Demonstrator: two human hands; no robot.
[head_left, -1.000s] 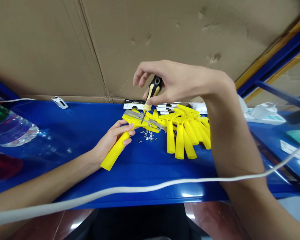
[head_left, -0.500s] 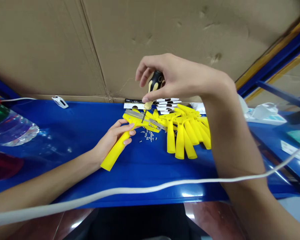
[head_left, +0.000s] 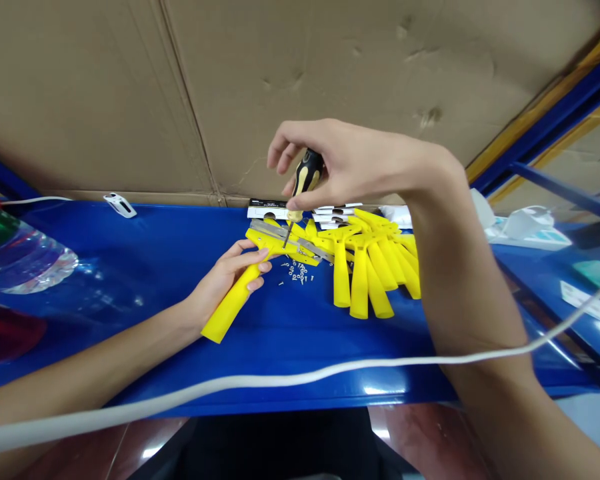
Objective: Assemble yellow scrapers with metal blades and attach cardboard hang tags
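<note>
- Head view looks down on a person working at a blue bench (head_left: pixel 305 350), with both bare hands together just left of the bench's middle.
- The right hand (head_left: pixel 353 163) is raised above the work and holds a black-and-yellow screwdriver (head_left: pixel 307 177) upright. Its fingers (head_left: pixel 285 147) are closed around the handle, with the thumb and forefinger pinching it low down.
- The screwdriver's steel shaft (head_left: pixel 287 235) points down onto the work, and its tip meets the metal at the head of a yellow plastic scraper (head_left: pixel 229 310).
- The left hand (head_left: pixel 227 283) grips that scraper by its handle, the fingers (head_left: pixel 253 265) wrapped closed around it, and holds it flat and steady on the bench.
- A steel blade (head_left: pixel 273 231) lies across the scraper's head, directly under the screwdriver's tip.
- Small loose screws (head_left: pixel 295 272) lie scattered on the bench just right of the left hand.
- Farther right, a heap of similar yellow scrapers (head_left: pixel 365 267) overlaps, handles toward the near edge.
- A stack of white blade packets (head_left: pixel 333 215) sits against the far edge, behind the heap.
- A clear plastic bottle (head_left: pixel 25 263) lies at far left, a white cable (head_left: pixel 280 380) crosses the near side of the view, and a cardboard wall (head_left: pixel 130 100) rises behind the bench.
</note>
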